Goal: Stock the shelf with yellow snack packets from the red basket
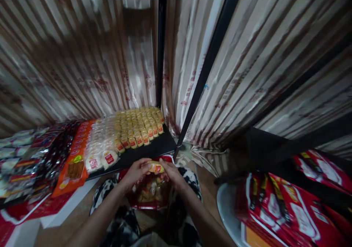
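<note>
From where I stand, the packet [156,167] is up in the air over the near box [150,206], between the person's knees and just short of the shelf [162,143]. Both hands grasp it: the fingers of the left hand [137,173] pinch its left end, those of the right hand [172,174] its right end. I'd say a light hold by the ends is best — it looks soft, and a hard squeeze might crush it — with the label kept level and facing up. The packet is small, plump and yellow, its label red and white, the print too blurred to read. It resembles the yellow rows [139,126] standing on the shelf, right of the white packs [100,144]; more loose ones lie jumbled in the box.
</note>
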{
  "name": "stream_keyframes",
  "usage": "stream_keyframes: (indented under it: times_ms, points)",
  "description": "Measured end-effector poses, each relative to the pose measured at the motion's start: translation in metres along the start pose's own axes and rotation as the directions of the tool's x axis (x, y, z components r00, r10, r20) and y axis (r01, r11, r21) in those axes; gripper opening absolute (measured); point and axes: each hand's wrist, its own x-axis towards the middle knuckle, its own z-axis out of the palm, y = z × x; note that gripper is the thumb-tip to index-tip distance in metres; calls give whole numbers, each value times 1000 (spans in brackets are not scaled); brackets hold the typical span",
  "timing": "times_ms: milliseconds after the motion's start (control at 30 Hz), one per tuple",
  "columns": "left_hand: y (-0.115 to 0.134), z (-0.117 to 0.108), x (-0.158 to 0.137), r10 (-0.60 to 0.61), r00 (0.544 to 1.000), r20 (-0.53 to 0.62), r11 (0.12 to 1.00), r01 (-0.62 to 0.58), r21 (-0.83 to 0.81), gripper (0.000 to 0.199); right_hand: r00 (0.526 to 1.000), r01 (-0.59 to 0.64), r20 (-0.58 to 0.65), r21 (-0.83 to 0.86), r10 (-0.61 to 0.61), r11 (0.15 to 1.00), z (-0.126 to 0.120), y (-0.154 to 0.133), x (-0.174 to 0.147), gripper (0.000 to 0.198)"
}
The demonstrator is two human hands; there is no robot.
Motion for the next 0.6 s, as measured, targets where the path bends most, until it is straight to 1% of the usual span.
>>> stream_keyframes:
  times_ms: [67, 167, 267, 333, 433, 533, 600]
  points:
    - [1, 1, 4, 21, 999, -34, 1000, -20, 22, 53, 1000, 1, -20, -10, -1, 1000, 1, -1, 4, 47]
    - [1, 2, 13, 22, 996, -90, 999, -18, 50, 50, 999, 1, -48, -18, -2, 1000, 3, -2, 11, 50]
    - [3, 1, 24, 18, 994, -110, 996, -8, 89, 46, 994, 31, -103, 1, -30, 1000, 3, 1, 18, 51]
    - [4, 2, 33, 13, 995, -100, 991, 1, 136, 43, 988, 79, -134, 42, -72, 996, 3, 5, 21, 49]
    - [10, 5, 48, -10, 998, -68, 977, 24, 214, 46, 983, 137, -136, 102, -122, 985, 0, 8, 24, 53]
    - [24, 6, 67, 23, 1000, -17, 963, -17, 270, 50, 967, 185, -189, 64, -170, 981, -2, 6, 29, 57]
    - [41, 6, 81, 79, 997, 6, 940, -76, 333, 47, 945, 221, -248, 9, -212, 975, -3, 0, 36, 56]
